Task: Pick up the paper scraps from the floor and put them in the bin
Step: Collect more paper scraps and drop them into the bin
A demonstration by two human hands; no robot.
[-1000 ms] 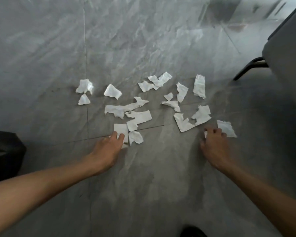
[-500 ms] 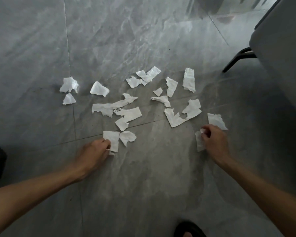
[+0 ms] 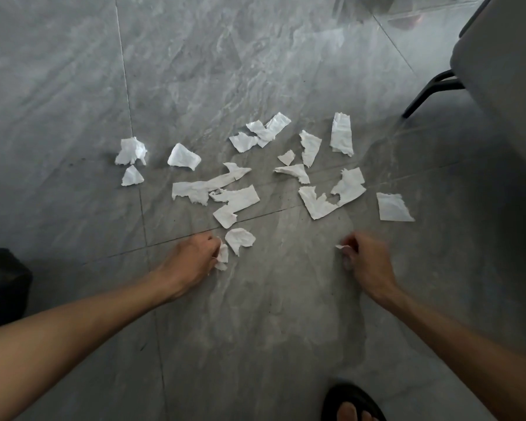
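Head: ragged paper scraps (image 3: 240, 199), glossy marbled floor (image 3: 255, 329).

The paper scraps (image 3: 237, 199) lie scattered on the floor (image 3: 255, 329); the bin (image 3: 3, 284) sits left of them, a chair (image 3: 504, 71) behind, to the right.

We stretch both bare forearms forward and down from the near corners, wrists straight. Our left hand (image 3: 195, 259) lies knuckles up, its fingers curled, pinching a white paper scrap (image 3: 222, 256) at the fingertips. Our right hand (image 3: 366, 262), well apart to the right, curls its slightly blurred fingers round a small scrap (image 3: 341, 247) that barely shows.
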